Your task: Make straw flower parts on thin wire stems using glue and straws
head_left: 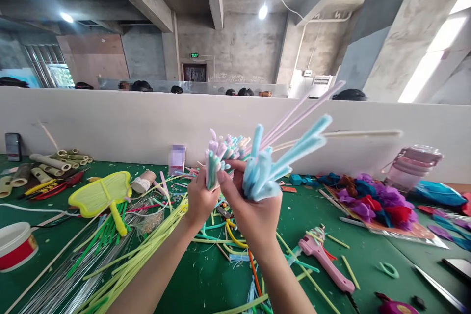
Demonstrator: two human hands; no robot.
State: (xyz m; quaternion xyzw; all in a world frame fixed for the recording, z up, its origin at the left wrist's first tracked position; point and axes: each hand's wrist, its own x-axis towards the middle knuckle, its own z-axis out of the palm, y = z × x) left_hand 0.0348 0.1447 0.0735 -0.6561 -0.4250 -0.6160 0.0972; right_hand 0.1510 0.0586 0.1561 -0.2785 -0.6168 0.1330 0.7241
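My left hand [203,197] is closed around a bundle of lilac, mint and pale pipe cleaners [217,154], whose ends point up and toward me. Right beside it, my right hand [257,208] grips a bunch of light blue pipe cleaners [261,174], some bent into loops and others sticking out to the upper right. Long lilac pipe cleaners [303,114] also reach to the upper right behind the blue ones. My right thumb touches the left bundle, and the two hands nearly meet above the table. Where the lilac stems start is hidden.
Yellow-green pipe cleaners [147,245] lie at the left near a yellow fan-shaped piece [101,196], bamboo pieces [51,162] and a paper cup [16,247]. At right are a pink glue gun [327,262], coloured petals [379,201] and a bottle [412,169]. A white partition [110,122] stands behind.
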